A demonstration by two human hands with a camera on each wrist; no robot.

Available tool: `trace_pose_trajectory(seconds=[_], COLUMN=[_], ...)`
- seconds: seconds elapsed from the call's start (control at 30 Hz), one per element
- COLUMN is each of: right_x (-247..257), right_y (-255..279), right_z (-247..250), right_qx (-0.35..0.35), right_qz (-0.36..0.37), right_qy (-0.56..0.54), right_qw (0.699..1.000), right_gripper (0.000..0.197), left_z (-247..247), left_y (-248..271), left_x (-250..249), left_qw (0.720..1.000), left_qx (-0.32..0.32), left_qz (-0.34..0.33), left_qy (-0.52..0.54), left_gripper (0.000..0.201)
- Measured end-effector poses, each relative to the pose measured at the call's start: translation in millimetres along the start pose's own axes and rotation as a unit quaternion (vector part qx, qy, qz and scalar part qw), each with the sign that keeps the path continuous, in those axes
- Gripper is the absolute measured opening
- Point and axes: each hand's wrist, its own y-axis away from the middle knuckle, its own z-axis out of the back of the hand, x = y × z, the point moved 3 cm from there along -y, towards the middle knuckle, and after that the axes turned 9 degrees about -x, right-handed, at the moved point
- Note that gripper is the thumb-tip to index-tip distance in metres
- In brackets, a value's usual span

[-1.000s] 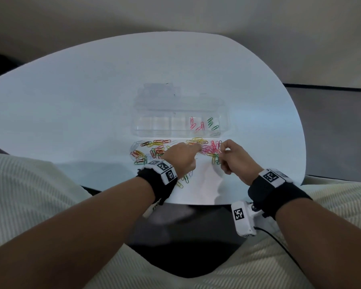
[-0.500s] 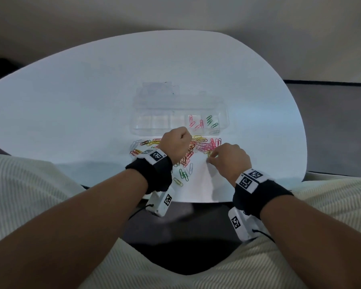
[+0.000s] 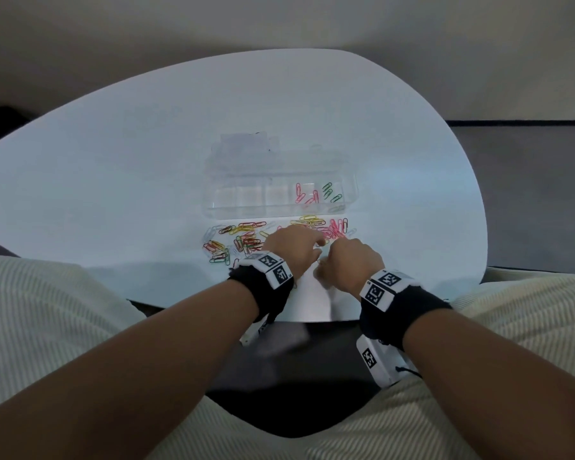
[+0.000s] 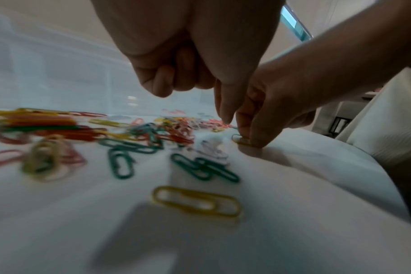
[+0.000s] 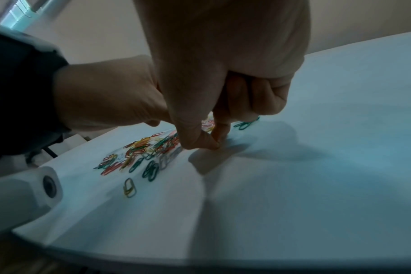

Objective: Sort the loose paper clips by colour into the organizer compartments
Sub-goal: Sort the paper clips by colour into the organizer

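A clear organizer (image 3: 233, 197) lies on the white table (image 3: 113, 167); one right-hand compartment holds pink clips (image 3: 307, 195), the end one green clips (image 3: 331, 192). Loose clips (image 3: 246, 239) of mixed colours lie in front of it. My left hand (image 3: 312, 243) hovers over the pile with fingers (image 4: 162, 83) curled and one digit pointing down; I see nothing in it. Beside it, my right hand (image 3: 326, 263) pinches a yellow clip (image 4: 241, 140) that lies on the table. In the right wrist view the pinching fingertips (image 5: 209, 142) hide that clip.
A lone yellow clip (image 4: 195, 201) and a few green clips (image 4: 204, 168) lie nearer to me than the pile. The table's near edge (image 3: 312, 320) runs just below my wrists. A blurred clear object (image 3: 246, 144) sits behind the organizer.
My left hand rose toward the organizer, then came back down over the pile. My right hand moved left and nearer and now pinches a clip on the table.
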Motion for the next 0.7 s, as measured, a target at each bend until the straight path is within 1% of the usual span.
trace_pose_trajectory(seconds=[0.07, 0.1, 0.2, 0.3, 0.4, 0.5, 0.6, 0.7], right_x=[-3, -6, -18, -23, -25, -25, -24, -26], right_y=[3, 3, 2, 1, 1, -3, -4, -3], right_z=[2, 2, 6, 14, 23, 27, 30, 30], right_qx=[0.022, 0.044, 0.106, 0.127, 0.113, 0.079, 0.056, 0.061], right_qz=[-0.005, -0.008, -0.027, -0.038, -0.082, -0.099, -0.112, -0.128], right_qy=[-0.014, -0.027, -0.082, -0.134, -0.216, -0.26, -0.295, -0.341], right_qw=[1.0, 0.999, 0.991, 0.982, 0.966, 0.957, 0.947, 0.929], right_gripper=[0.024, 0.022, 0.024, 0.024, 0.024, 0.029, 0.03, 0.026], left_z=[-4, -5, -7, -9, -8, -3, 1, 3], left_y=[-5, -7, -10, -9, -6, -3, -4, -1], left_x=[-7, -10, -14, -17, -17, -16, -21, -30], left_qw=[0.999, 0.999, 0.994, 0.987, 0.986, 0.989, 0.98, 0.962], left_qx=[0.019, 0.024, 0.028, 0.031, 0.032, 0.02, 0.038, 0.068], left_qz=[-0.011, -0.017, -0.037, -0.056, -0.063, -0.058, -0.065, -0.096], left_qy=[-0.027, -0.044, -0.097, -0.145, -0.152, -0.136, -0.186, -0.247], left_gripper=[0.032, 0.031, 0.023, 0.02, 0.023, 0.022, 0.019, 0.018])
